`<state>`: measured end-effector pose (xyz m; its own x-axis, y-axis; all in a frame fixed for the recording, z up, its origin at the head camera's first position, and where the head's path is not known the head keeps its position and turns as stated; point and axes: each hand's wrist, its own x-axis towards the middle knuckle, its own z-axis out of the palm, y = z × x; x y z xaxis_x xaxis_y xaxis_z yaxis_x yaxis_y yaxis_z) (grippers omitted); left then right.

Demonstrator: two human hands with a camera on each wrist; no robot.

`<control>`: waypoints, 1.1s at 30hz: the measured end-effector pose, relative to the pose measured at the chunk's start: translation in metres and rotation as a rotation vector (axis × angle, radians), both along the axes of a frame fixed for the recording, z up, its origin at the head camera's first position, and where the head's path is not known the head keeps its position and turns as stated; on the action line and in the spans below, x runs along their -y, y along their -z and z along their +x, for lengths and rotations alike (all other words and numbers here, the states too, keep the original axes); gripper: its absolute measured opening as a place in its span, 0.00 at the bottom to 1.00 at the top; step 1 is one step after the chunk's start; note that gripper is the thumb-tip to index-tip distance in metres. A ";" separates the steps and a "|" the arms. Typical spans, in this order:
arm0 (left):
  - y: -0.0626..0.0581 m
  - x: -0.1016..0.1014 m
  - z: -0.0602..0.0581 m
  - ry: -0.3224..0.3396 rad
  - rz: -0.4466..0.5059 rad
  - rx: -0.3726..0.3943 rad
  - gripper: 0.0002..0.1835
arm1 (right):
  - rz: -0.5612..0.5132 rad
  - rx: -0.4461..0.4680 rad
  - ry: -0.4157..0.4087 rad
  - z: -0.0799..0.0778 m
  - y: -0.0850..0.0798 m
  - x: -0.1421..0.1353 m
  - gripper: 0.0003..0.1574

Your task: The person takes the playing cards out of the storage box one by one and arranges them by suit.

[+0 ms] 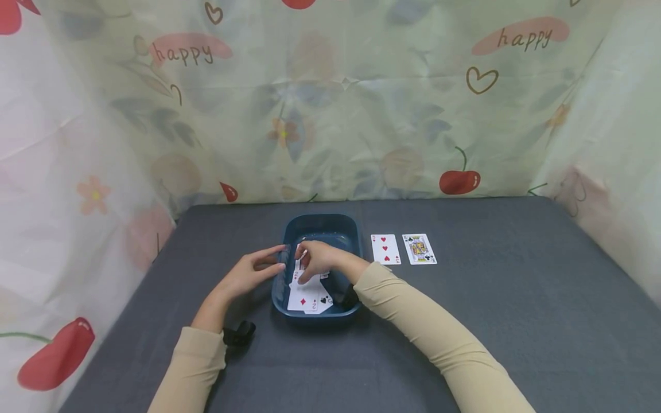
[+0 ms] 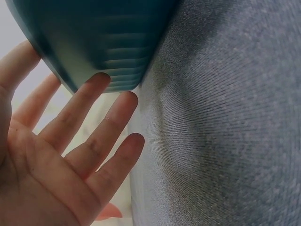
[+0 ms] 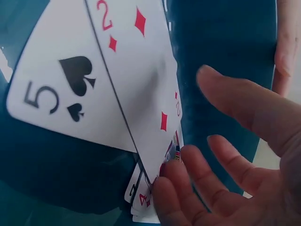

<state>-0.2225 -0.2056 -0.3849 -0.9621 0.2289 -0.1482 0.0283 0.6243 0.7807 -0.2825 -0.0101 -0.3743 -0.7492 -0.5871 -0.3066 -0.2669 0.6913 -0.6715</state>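
A dark blue rectangular bin (image 1: 330,225) stands on the table with several playing cards lying in a loose pile inside. On top is a two of diamonds (image 3: 141,70), partly covering a five of spades (image 3: 49,89). My right hand (image 1: 318,258) reaches into the bin over the pile, fingers curved and thumb apart from them. In the right wrist view its fingertips (image 3: 164,193) are right at the two of diamonds' edge, with more cards showing underneath. My left hand (image 1: 245,278) has its fingers spread at the bin's left side, thumb and fingertips at the rim.
Right of the bin, a three of hearts (image 1: 379,252) and a king of clubs (image 1: 419,250) lie face up side by side on the dark grey table (image 1: 490,275). A printed curtain (image 1: 361,143) hangs behind the table and along both sides.
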 end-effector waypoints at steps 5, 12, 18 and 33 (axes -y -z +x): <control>0.001 0.000 0.000 -0.012 -0.002 0.009 0.30 | 0.094 -0.035 -0.069 0.005 -0.001 0.000 0.39; 0.001 0.001 0.000 -0.006 0.001 0.010 0.32 | 0.199 -0.120 -0.090 0.008 0.001 0.001 0.38; 0.001 0.001 0.000 0.000 0.011 0.010 0.32 | 0.206 -0.082 -0.042 0.007 0.002 -0.001 0.34; 0.001 -0.001 -0.001 -0.015 -0.011 0.018 0.31 | -0.073 -0.155 0.121 -0.004 -0.018 -0.011 0.24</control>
